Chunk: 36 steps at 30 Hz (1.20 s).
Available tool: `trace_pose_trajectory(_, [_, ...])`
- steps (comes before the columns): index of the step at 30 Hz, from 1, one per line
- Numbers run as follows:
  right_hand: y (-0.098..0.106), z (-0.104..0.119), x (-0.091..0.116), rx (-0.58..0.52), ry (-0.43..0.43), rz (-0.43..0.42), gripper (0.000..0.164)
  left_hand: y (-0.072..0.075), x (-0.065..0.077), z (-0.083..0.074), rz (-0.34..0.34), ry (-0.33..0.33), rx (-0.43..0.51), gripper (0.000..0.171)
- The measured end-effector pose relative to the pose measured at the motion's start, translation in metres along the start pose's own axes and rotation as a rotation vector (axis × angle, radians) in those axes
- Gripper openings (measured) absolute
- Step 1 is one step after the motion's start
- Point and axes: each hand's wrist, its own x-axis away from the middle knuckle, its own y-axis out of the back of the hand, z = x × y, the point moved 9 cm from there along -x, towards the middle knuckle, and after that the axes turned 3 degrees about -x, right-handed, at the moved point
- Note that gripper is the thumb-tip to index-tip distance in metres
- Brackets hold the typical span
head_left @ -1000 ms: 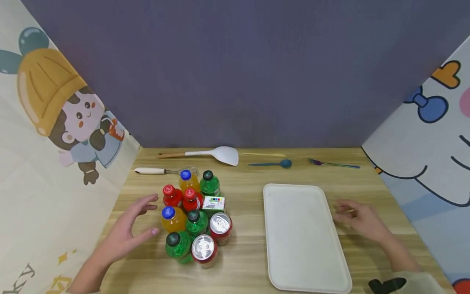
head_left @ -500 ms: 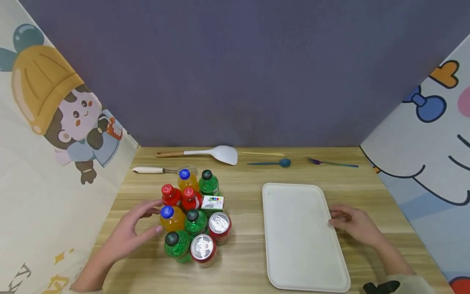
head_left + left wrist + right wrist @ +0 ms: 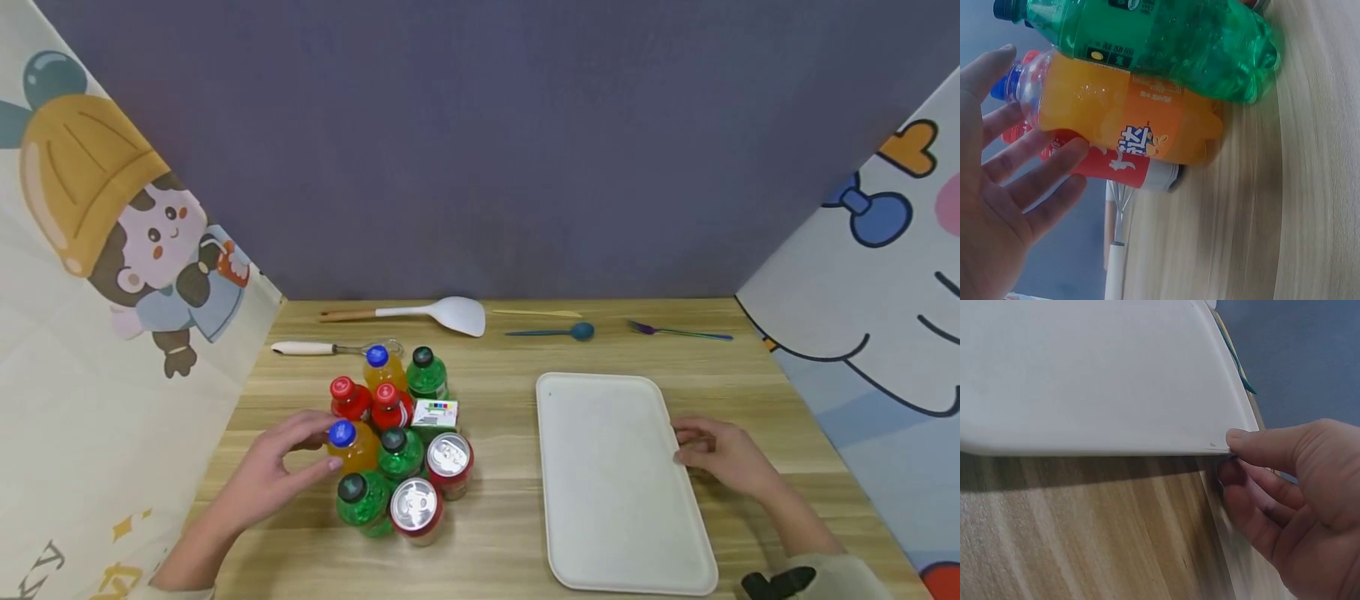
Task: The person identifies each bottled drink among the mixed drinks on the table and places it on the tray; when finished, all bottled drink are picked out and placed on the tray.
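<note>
Simultaneously, a person's left hand [image 3: 264, 471], fingers spread, beside an orange bottle [image 3: 1085, 94], the right hand [image 3: 723, 458] pinching a white tray [image 3: 622, 483] by its edge.

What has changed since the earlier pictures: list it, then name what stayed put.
The left-hand grip has moved right, up to the nearer orange bottle; contact is unclear. The right-hand grip has edged left and taken hold of the tray by its right rim. Tray, orange bottle, cans and spatula stayed put.
</note>
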Motion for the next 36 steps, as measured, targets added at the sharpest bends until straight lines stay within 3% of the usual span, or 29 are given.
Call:
trace_pose_trajectory(6, [-0.007,-0.005,-0.005,-0.081,-0.093,0.027,0.057,-0.001,-0.002,0.003,0.006,0.050,-0.007,0.039])
trace_pose_trajectory(12, [-0.012,-0.007,-0.006,-0.147,-0.127,0.042,0.058,0.000,-0.005,0.002,-0.005,0.044,-0.008,0.040])
trace_pose_trajectory(22, [-0.011,-0.004,-0.001,-0.150,-0.085,0.032,0.058,-0.002,-0.007,-0.004,-0.016,0.063,-0.074,0.039])
trace_pose_trajectory(27, [-0.011,-0.007,-0.001,-0.183,-0.102,0.024,0.059,-0.003,-0.006,-0.005,-0.039,0.075,-0.019,0.042])
trace_pose_trajectory(32, [-0.011,-0.018,0.002,-0.231,-0.172,0.013,0.061,-0.006,-0.005,-0.003,-0.034,0.101,0.007,0.047])
trace_pose_trajectory(36, [-0.013,-0.022,0.004,-0.241,-0.201,0.032,0.058,-0.008,-0.004,-0.002,-0.046,0.126,-0.006,0.040])
